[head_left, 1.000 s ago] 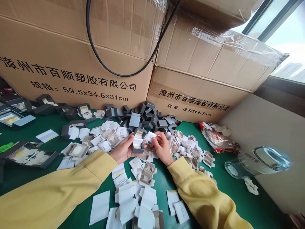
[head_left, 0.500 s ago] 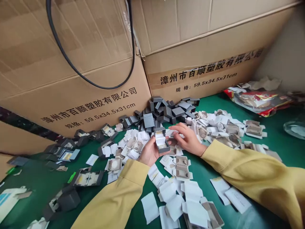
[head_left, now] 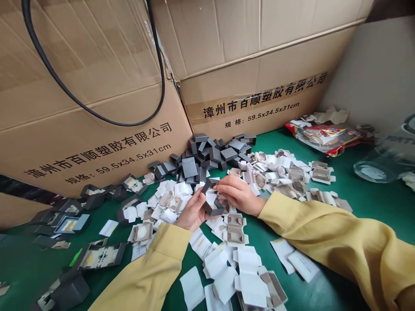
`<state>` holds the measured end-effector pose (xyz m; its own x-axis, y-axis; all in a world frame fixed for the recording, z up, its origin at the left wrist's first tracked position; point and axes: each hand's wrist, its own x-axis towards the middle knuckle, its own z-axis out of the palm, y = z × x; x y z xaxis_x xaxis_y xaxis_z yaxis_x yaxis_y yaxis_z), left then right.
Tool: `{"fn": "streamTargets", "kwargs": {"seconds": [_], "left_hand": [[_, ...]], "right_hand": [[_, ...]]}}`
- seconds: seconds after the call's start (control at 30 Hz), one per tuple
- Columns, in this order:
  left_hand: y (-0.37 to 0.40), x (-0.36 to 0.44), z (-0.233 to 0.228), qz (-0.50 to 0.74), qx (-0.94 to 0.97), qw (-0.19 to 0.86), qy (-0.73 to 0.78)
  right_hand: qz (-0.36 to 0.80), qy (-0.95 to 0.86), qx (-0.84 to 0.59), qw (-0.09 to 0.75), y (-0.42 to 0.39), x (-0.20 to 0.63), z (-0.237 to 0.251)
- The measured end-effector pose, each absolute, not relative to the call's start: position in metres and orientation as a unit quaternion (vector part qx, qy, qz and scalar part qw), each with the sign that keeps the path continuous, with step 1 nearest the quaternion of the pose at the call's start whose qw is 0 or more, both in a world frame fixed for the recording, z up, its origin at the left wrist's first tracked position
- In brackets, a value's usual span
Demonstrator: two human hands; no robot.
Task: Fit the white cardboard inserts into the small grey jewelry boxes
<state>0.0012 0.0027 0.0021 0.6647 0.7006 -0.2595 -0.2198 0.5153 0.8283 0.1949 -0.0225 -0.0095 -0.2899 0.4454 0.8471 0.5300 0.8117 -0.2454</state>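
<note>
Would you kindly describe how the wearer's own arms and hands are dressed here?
Both the left sleeve and the right sleeve are long, loose and plain yellow, reaching the wrists, with folds in the fabric. The left hand and right hand wear no gloves; no ring or watch is visible.

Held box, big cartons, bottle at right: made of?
Held box: dark grey, fairly matte; perhaps plastic or coated card, given crisp edges. Cartons: likely corrugated cardboard, brown, creased, taped. Bottle: clear, shiny; plastic or glass, can't tell; see-through walls.
</note>
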Motion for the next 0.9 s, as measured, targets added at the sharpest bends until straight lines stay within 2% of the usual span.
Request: {"fn": "streamTargets", "kwargs": {"seconds": [0.23, 0.47, 0.63, 0.9], "left_hand": [[0.0013, 0.0013, -0.0022, 0.284, 0.429, 0.802, 0.304], [-0.0026, 0.0063, 0.0050, 0.302, 0.428, 0.789, 0.321], [-0.0013, 0.0061, 0.0029, 0.301, 0.424, 0.792, 0.320], [0.0010, 0.0021, -0.0032, 0.275, 0.437, 0.800, 0.306]], "right_hand": [[-0.074, -0.826, -0.318, 0.459, -0.0234, 0.1928, -0.0092], [-0.036, -0.794, -0.350, 0.495, -0.0232, 0.1874, -0.0069], [-0.062, -0.780, -0.353, 0.513, -0.0193, 0.1912, -0.0068], [-0.099, -0.782, -0.374, 0.488, -0.0184, 0.1957, -0.0091]]}}
